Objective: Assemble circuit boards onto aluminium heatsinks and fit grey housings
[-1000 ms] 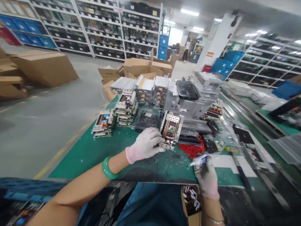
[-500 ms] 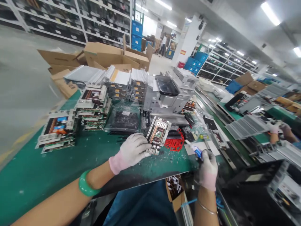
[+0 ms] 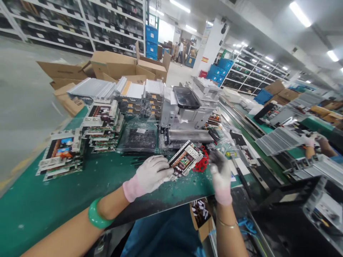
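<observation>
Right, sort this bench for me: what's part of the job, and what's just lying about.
Part of the job:
left hand, touching the circuit board
right hand, just beside it

Lying about:
red plastic piece
stacked boards
metal chassis
cardboard boxes

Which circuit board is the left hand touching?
The single board in a white slotted frame, held by the left hand; the others sit stacked farther away.

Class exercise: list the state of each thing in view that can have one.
Circuit board module, tilted
Left hand, gloved, gripping the module
Right hand, gloved, raised, fingers stained dark
Cardboard cartons, flaps open
Green bench mat, scuffed
</observation>
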Available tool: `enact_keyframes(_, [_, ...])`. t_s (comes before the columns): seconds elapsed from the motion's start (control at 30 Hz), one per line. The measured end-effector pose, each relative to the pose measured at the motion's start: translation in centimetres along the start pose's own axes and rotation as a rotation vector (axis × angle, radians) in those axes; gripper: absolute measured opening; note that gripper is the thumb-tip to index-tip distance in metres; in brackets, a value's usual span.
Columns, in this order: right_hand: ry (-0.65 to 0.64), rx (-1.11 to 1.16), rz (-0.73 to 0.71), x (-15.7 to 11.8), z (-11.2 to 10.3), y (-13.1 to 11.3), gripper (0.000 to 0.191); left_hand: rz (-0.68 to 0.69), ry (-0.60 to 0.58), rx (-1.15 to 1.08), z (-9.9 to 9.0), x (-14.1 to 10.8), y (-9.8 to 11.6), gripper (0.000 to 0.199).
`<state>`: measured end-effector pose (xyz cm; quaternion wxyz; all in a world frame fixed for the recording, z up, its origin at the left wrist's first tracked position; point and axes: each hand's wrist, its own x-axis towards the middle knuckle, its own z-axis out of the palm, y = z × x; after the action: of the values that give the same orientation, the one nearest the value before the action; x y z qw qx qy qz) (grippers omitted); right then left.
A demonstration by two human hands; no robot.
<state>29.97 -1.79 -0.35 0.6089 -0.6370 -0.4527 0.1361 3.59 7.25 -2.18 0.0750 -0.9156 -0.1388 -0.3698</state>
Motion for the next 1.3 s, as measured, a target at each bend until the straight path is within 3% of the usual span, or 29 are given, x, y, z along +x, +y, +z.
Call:
enact_keyframes(0.07, [-0.215,0.182,0.008,0.5,2.3,-1.1,0.055,-0.003,0.011,0.012,-0.2,0.1,-0.2,0.016])
enact_keyframes(0.1, [-0.261,0.227,0.028,0.9,3.2,-1.3,0.053,-0.012,0.016,0.024,-0.3,0.1,-0.3,0.016])
enact_keyframes(0.3, [-0.233,0.323,0.147,1.5,4.9,0.4,0.043,-0.119,0.131,0.047,-0.8,0.2,-1.0,0.015])
enact_keyframes(0.4, [-0.211,0.355,0.192,0.9,5.4,1.7,0.040,-0.451,0.200,-0.213,-0.7,0.2,-0.6,0.035])
enact_keyframes(0.5, [-0.215,0.385,0.229,0.3,5.9,2.2,0.042,-0.766,0.166,-0.621,-0.1,0.2,0.1,0.069])
enact_keyframes(0.6, [-0.219,0.366,0.230,0.0,6.0,2.1,0.039,-0.926,0.117,-0.890,0.5,0.4,0.9,0.088])
enact_keyframes(0.73, [-0.180,0.284,0.172,-0.4,5.3,1.8,0.038,-1.106,0.202,-0.959,0.7,1.1,1.2,0.089])
enact_keyframes(0.9, [-0.197,0.166,0.071,-1.1,4.8,2.0,0.045,-1.175,0.302,-0.879,0.4,1.1,0.6,0.081])
enact_keyframes(1.03, [-0.310,-0.006,0.029,-1.5,4.9,2.5,0.041,-1.173,0.370,-0.798,0.1,0.8,0.6,0.076])
enact_keyframes(1.3, [-0.392,-0.064,-0.053,-1.7,4.7,2.6,0.050,-1.091,0.457,-0.818,0.0,0.2,1.2,0.087])
